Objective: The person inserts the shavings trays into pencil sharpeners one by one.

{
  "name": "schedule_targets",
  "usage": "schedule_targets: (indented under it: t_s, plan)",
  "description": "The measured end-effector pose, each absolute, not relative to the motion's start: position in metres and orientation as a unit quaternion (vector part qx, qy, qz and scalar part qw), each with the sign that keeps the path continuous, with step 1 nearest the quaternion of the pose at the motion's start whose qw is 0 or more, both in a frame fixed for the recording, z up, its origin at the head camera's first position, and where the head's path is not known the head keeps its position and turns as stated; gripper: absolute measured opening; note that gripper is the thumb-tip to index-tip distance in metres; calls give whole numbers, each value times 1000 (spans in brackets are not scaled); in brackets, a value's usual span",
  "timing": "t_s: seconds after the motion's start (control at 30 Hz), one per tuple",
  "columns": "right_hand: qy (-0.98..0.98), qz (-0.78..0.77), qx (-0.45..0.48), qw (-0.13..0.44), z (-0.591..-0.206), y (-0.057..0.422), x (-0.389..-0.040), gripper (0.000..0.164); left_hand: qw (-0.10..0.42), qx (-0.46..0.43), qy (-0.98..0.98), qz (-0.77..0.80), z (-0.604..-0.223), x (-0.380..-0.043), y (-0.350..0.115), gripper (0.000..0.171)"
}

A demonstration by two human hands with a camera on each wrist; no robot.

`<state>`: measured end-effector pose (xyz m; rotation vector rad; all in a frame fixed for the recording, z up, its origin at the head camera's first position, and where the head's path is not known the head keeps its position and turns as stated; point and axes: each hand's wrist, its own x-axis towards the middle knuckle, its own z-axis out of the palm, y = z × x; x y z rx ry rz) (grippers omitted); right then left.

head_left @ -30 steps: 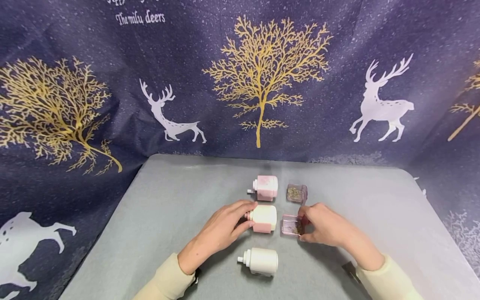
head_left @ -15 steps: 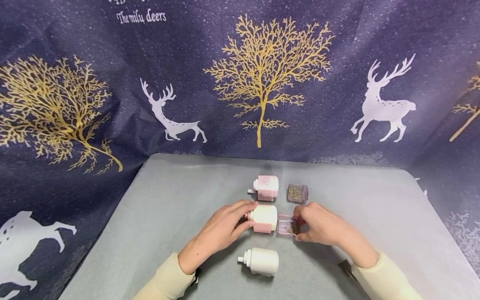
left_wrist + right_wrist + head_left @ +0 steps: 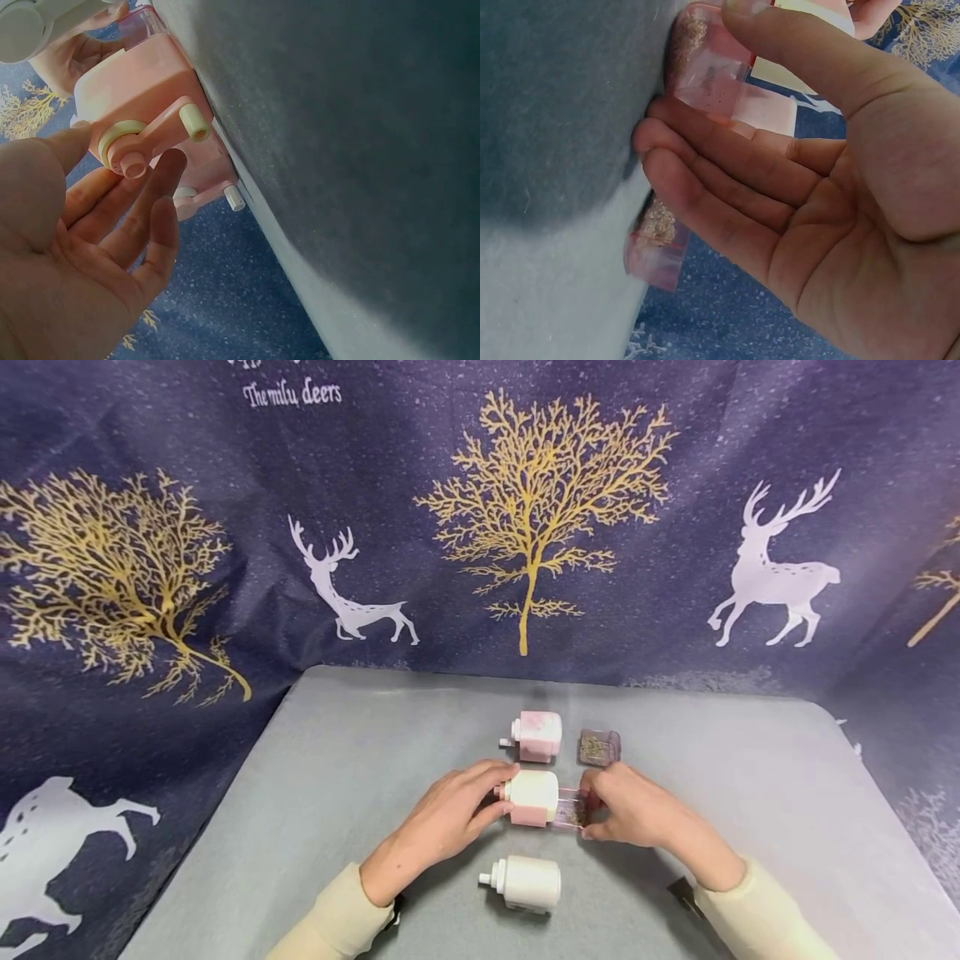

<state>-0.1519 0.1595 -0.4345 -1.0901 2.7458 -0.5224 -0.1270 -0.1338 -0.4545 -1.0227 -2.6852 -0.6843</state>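
Note:
A pink and cream crank pencil sharpener lies on the table, its handle side facing left. My left hand holds it by that side, the thumb and fingers on opposite edges around the crank. At its right end, a clear pinkish shavings drawer sits partly inside the body. My right hand pinches the drawer's outer end between thumb and fingers. Pencil shavings show through the drawer wall in the right wrist view. How deep the drawer reaches inside is hidden.
Beyond the held sharpener lies a pink one, with a loose drawer of shavings to its right. A white sharpener lies nearer. Behind the grey table hangs a dark blue cloth with deer and trees.
My right hand has moved left with the drawer, from a gap beside the sharpener to partly inside it. My left hand keeps its hold on the sharpener.

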Motion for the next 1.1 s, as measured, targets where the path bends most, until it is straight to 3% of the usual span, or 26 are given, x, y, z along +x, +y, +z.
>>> schedule_targets:
  t_s: [1.1]
  plan:
    - [901,-202,-372,94,-434,145,-157,29,89,-346,-904,-237,-455,-127,-133,50]
